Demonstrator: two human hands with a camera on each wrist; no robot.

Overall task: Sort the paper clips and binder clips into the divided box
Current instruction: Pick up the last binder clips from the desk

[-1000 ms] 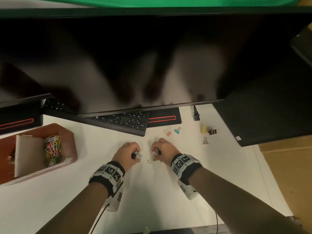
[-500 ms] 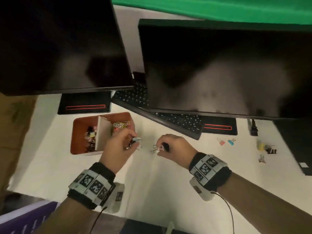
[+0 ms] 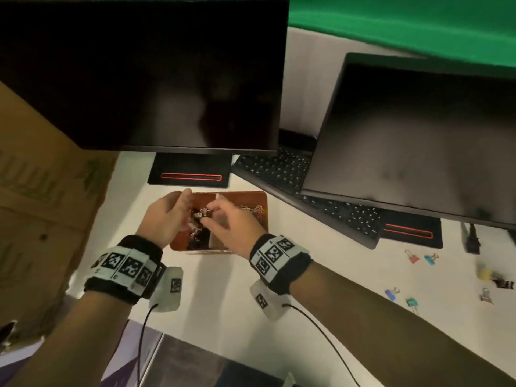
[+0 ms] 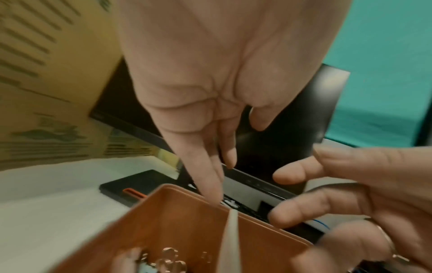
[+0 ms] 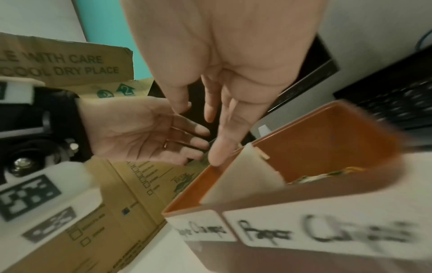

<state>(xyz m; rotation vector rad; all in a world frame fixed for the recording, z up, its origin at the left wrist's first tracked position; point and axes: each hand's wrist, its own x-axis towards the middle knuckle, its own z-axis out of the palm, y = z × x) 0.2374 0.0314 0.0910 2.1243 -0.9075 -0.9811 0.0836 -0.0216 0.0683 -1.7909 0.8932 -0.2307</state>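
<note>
Both hands, left hand (image 3: pixel 167 216) and right hand (image 3: pixel 231 223), hover with fingers spread and empty over the divided box's (image 3: pixel 262 199) left compartment, which already holds binder clips (image 3: pixel 199 216); paper clips (image 3: pixel 258 210) sit right of the divider; roughly seven loose clips (image 3: pixel 411 301) remain on the desk (image 3: pixel 223 289), well apart.

The head view looks steeply down from above onto the bench (image 3: pixel 217 289) and monitors. Each wrist view looks close along its palm at the fingers (image 4: pixel 205 166); all share the divided box (image 3: pixel 261 196).
</note>
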